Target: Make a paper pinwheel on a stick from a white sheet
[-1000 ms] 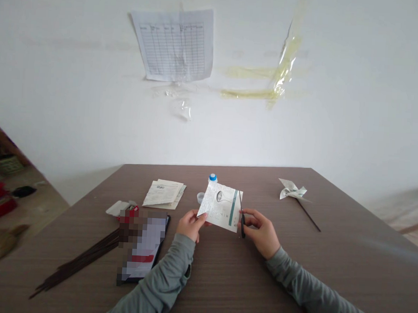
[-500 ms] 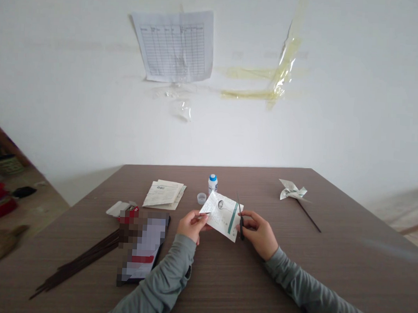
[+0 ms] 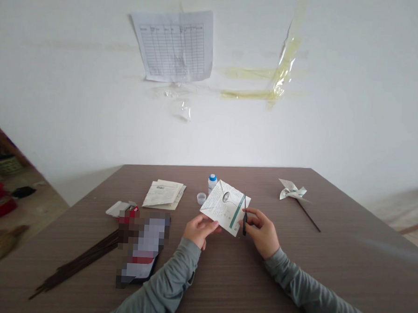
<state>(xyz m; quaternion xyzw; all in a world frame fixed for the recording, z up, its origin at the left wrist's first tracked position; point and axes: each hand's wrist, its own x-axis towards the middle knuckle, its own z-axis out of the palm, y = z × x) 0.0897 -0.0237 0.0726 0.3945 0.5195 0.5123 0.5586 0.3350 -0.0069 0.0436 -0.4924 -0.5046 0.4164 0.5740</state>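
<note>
Left hand (image 3: 201, 231)'s slid off the corner and is pinching the paper (image 3: 223, 208) by its lower edge, so what looks like a cut there is uncovered. Right hand (image 3: 261, 233)'s clamped on the scissors (image 3: 244, 224), blades by the opposite corner. Paper's held just this side of a bottle (image 3: 212, 184).

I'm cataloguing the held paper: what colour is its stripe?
The stripe is teal green, shown in the head view.

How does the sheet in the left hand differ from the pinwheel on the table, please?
The sheet is mostly flat; the pinwheel has bent blades and a dark stick. The left hand holds the sheet; the pinwheel lies on the table. Both are pale.
</note>
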